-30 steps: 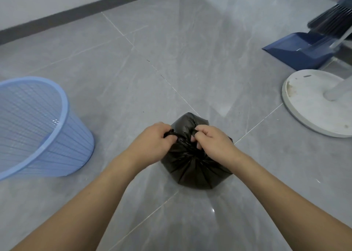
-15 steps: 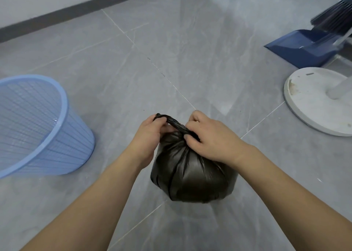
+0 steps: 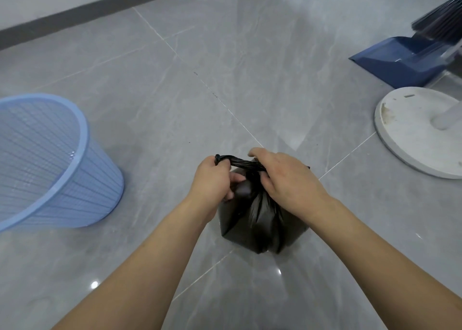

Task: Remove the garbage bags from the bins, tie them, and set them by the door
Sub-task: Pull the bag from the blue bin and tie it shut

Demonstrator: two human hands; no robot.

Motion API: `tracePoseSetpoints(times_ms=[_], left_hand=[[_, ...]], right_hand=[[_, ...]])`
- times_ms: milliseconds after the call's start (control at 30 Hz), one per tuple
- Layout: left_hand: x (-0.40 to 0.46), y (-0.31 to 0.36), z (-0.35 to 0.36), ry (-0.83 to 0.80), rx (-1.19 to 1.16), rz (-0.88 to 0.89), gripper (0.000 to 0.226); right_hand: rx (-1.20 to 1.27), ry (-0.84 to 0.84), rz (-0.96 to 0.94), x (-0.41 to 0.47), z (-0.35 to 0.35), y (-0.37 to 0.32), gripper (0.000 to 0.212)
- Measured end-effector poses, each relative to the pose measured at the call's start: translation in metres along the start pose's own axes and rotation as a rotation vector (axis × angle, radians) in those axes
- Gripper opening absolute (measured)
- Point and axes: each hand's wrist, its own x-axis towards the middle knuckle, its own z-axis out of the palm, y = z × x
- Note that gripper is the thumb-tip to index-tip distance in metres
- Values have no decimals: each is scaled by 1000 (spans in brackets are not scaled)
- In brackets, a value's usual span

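A: What can't you make out at nine o'clock?

B: The light blue slatted plastic bin (image 3: 50,164) runs off the left edge, so its far side is lost.

A: And toward two o'clock?

B: The dark-bristled broom (image 3: 438,19) and navy blue plastic dustpan (image 3: 400,62) are cut by the right edge; the round white stand base (image 3: 412,134) too, its pole blurred.

A: Centre?

B: The right hand (image 3: 287,179) covers the neck of the black plastic garbage bag (image 3: 260,224); whether a knot exists is unclear.

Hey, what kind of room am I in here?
Probably a room in a home: grey tiled floor, a blue mesh wastebasket, a dustpan with broom, and a white fan base.
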Motion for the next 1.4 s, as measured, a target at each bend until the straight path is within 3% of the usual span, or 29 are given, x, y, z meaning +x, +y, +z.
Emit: tracePoseSetpoints(times_ms=[200,367,467,567,633,700,833,967,1133,1267,1400], left_hand=[[0,2,-4,1,-39,-9,12],[-1,-4,-4,20,-112,-3,14],[-4,-4,-3,7,-132,-14,9],[-4,-4,0,2,-115,-28,9],[-4,-3,0,30,-103,-9,7],[-5,-4,-2,47,-86,53,19],[-12,-19,2,-13,-13,295,36],[-8,-34,9,88,415,406,20],[-8,-36,8,140,793,533,27],[-12,-31,6,97,657,515,35],[-10,-30,6,271,674,588,30]], right_hand=[[8,73,-70,-3,9,12,10],[-67,273,-311,-6,2,8,9],[-98,431,-360,-9,4,7,12],[-79,480,-364,-10,6,9,13],[-50,477,-332,-9,6,11,14],[14,421,-287,-8,5,14,15],[221,261,-121,-7,6,14,11],[699,162,307,-5,4,5,13],[1111,184,498,-1,-2,1,18],[1209,165,537,1,-7,-2,18],[1119,113,486,3,-13,-5,22]])
